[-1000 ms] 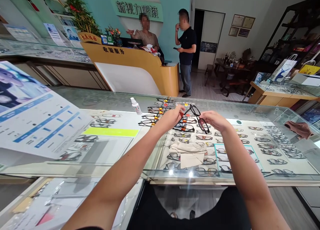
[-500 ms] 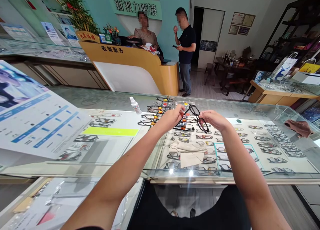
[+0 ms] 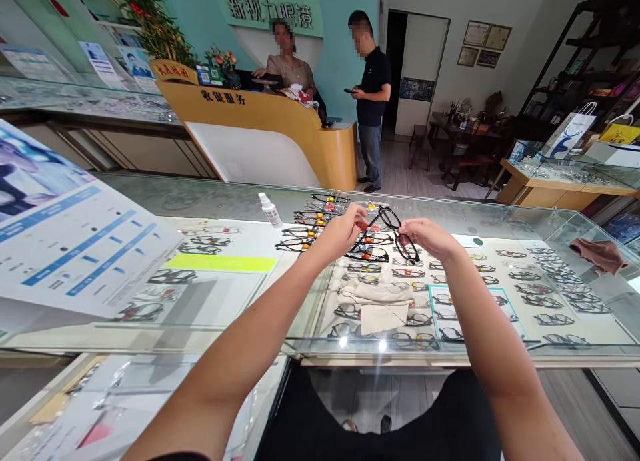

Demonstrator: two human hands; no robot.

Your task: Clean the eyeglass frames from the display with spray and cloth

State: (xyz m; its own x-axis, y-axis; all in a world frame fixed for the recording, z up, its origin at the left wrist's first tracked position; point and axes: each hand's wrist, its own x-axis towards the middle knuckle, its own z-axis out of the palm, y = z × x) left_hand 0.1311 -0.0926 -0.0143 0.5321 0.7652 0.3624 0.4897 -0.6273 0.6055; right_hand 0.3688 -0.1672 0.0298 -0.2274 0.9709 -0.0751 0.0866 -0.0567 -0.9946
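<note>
A pair of black-framed eyeglasses (image 3: 391, 217) is held up over the glass counter, its front turned nearly upright. My right hand (image 3: 426, 237) pinches the frame near the middle, between the two lenses. My left hand (image 3: 349, 226) is closed at the end of a temple arm on the other side; its fingertips are partly hidden. Rows of folded eyeglasses (image 3: 301, 232) with coloured tags lie on the counter just beneath and left of my hands. Closer to me, a folded beige cleaning cloth (image 3: 384, 319) rests on the glass.
A white spray bottle (image 3: 271, 211) stands left of the eyeglasses rows. A large printed card (image 3: 75, 247) leans at the left. Crumpled brown cloth (image 3: 598, 255) lies at the counter's right end. Two people are by the wooden reception desk (image 3: 335, 155) beyond.
My left hand has shifted slightly left and up along the eyeglasses' arm. My right hand stays nearly in place. The standing person's raised hand has come down to the phone.
</note>
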